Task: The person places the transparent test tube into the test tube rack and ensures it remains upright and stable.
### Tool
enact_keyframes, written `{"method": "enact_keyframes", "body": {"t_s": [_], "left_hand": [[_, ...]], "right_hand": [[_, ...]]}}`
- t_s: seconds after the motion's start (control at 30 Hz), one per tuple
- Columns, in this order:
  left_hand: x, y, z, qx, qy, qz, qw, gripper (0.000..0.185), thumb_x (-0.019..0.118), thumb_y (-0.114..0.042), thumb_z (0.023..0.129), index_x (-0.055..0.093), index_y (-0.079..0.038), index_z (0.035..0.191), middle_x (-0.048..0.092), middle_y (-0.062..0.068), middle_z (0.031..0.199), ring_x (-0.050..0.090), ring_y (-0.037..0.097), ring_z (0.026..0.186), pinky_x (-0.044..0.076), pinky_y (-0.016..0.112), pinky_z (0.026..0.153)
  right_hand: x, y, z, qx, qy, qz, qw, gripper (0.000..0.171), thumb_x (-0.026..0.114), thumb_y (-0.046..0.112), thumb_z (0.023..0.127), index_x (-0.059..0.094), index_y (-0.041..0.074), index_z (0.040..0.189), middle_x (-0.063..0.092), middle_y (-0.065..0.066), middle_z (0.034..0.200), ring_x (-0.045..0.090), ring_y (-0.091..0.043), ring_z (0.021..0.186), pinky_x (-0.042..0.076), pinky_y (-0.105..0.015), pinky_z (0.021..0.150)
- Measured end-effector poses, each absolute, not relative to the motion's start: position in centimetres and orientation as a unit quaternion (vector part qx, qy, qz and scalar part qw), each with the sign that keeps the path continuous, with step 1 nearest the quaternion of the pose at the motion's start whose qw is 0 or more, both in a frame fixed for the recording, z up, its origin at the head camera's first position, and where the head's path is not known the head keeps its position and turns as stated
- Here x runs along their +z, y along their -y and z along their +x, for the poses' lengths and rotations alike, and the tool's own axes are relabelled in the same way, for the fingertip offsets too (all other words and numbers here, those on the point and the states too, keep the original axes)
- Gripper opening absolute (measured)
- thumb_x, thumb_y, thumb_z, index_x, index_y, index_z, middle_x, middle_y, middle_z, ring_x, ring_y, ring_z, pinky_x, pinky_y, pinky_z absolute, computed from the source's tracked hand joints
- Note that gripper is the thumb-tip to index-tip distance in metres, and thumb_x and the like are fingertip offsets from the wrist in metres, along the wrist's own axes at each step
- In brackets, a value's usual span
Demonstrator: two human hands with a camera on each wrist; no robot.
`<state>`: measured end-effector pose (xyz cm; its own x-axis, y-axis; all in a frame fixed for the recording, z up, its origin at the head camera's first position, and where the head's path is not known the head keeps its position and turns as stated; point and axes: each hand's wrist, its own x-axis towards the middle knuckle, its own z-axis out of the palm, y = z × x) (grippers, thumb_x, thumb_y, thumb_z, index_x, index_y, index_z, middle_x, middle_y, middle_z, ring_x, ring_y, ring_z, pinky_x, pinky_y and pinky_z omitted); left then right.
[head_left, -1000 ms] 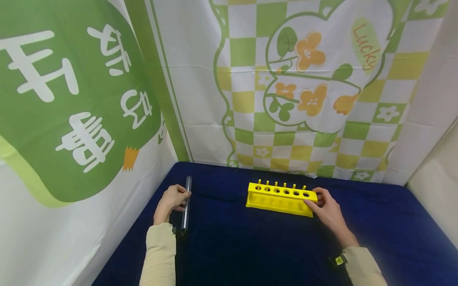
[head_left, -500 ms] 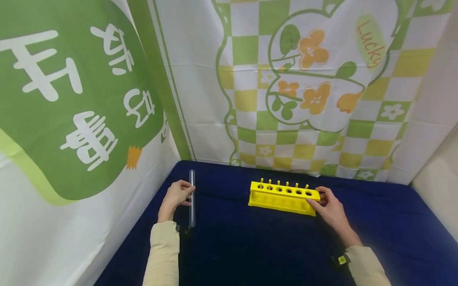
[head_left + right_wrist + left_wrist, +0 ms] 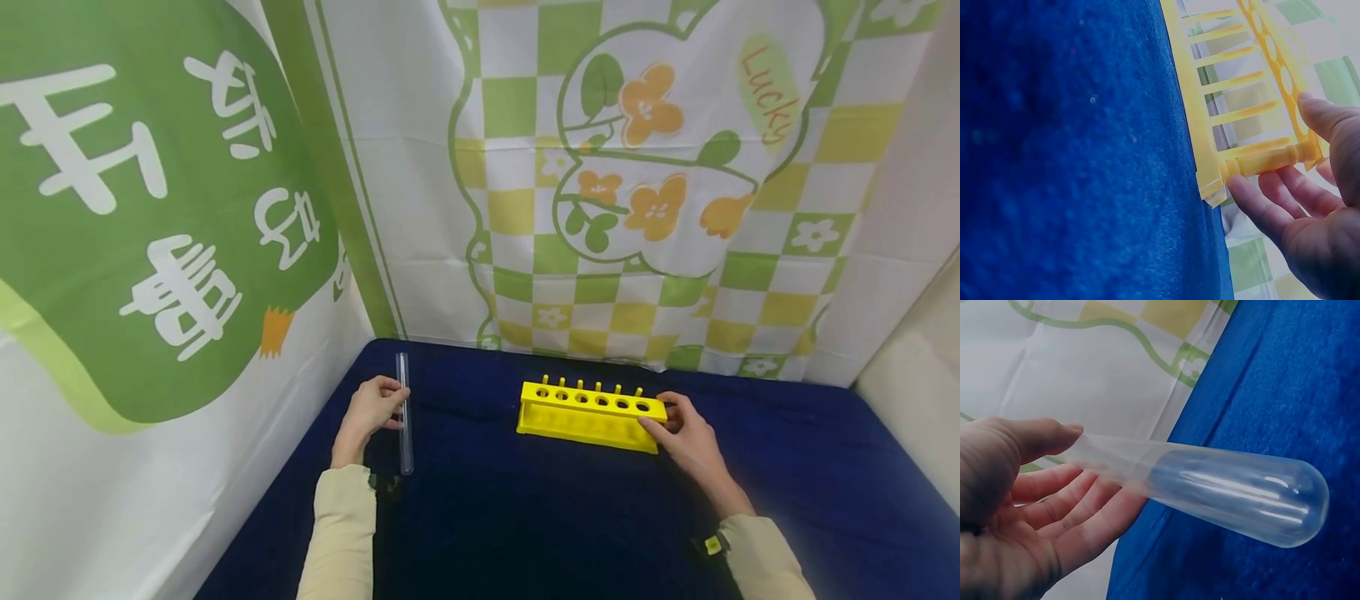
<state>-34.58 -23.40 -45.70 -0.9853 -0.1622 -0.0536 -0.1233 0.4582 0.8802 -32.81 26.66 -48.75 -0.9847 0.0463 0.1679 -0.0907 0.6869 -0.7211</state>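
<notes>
A clear test tube (image 3: 406,446) with a rounded bottom is pinched between thumb and fingers of my left hand (image 3: 366,417), on the left side of the table. In the left wrist view the tube (image 3: 1241,494) looks see-through, its rounded end pointing away from the left hand (image 3: 1035,506). A yellow test tube rack (image 3: 588,435), with a row of round holes and upright pegs behind, stands toward the back. My right hand (image 3: 693,442) grips its right end. Close up, the right thumb lies at the rack's (image 3: 1244,115) holed top bar, with fingers around the end post.
A dark blue cloth (image 3: 510,517) covers the table. Behind it hangs a green, white and yellow checked curtain (image 3: 510,158); a white curtain with a green print (image 3: 247,367) borders the left side. No tubes stand in the rack's holes.
The left hand has moved slightly right, and the tube's lower end has swung right, away from the wrist. The right hand keeps its grip; the rack has not visibly moved.
</notes>
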Motion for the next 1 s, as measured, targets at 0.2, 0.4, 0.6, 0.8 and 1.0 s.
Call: {"method": "enact_keyframes", "body": {"t_s": [0.2,0.4,0.6,0.8,1.0], "left_hand": [[-45.6,22.8,-34.6,-0.522,0.849,0.072,0.045,0.035,0.060,-0.023,0.099,0.055,0.000,0.125,0.063,0.020,0.108,0.069,0.024,0.086,0.061,0.034,0.065],[-45.4,21.7,-34.7,-0.531,0.840,0.071,0.084,0.037,0.061,-0.026,0.098,0.054,-0.003,0.126,0.064,0.019,0.109,0.070,0.025,0.087,0.061,0.033,0.065],[-45.2,20.4,-34.9,-0.561,0.817,0.063,0.115,0.037,0.062,-0.026,0.097,0.054,-0.004,0.126,0.064,0.019,0.111,0.069,0.029,0.090,0.062,0.038,0.068],[-45.1,19.4,-35.1,-0.573,0.805,0.053,0.144,0.036,0.062,-0.028,0.097,0.054,-0.005,0.124,0.064,0.018,0.110,0.070,0.028,0.091,0.061,0.033,0.066],[-44.9,18.9,-35.2,-0.587,0.791,0.025,0.170,0.036,0.062,-0.026,0.097,0.054,-0.005,0.124,0.065,0.019,0.109,0.070,0.032,0.093,0.061,0.034,0.066]], "right_hand": [[-48.9,-26.7,-32.8,0.396,0.914,0.016,0.089,0.069,0.065,0.050,0.091,0.042,0.006,0.139,0.062,-0.024,0.117,0.063,-0.032,0.098,0.056,-0.033,0.073],[-48.9,-26.8,-32.8,0.396,0.914,0.015,0.087,0.071,0.065,0.052,0.091,0.042,0.006,0.139,0.061,-0.023,0.117,0.064,-0.032,0.098,0.057,-0.034,0.074],[-49.0,-26.7,-32.9,0.394,0.914,0.019,0.091,0.070,0.065,0.050,0.091,0.041,0.005,0.139,0.061,-0.024,0.117,0.064,-0.032,0.098,0.057,-0.035,0.074],[-48.9,-26.6,-32.9,0.392,0.915,0.017,0.089,0.069,0.065,0.049,0.091,0.041,0.005,0.140,0.061,-0.024,0.118,0.064,-0.031,0.098,0.057,-0.035,0.075],[-48.8,-26.7,-32.8,0.391,0.916,0.014,0.089,0.068,0.065,0.048,0.092,0.041,0.005,0.140,0.061,-0.024,0.118,0.063,-0.031,0.098,0.056,-0.034,0.075]]}}
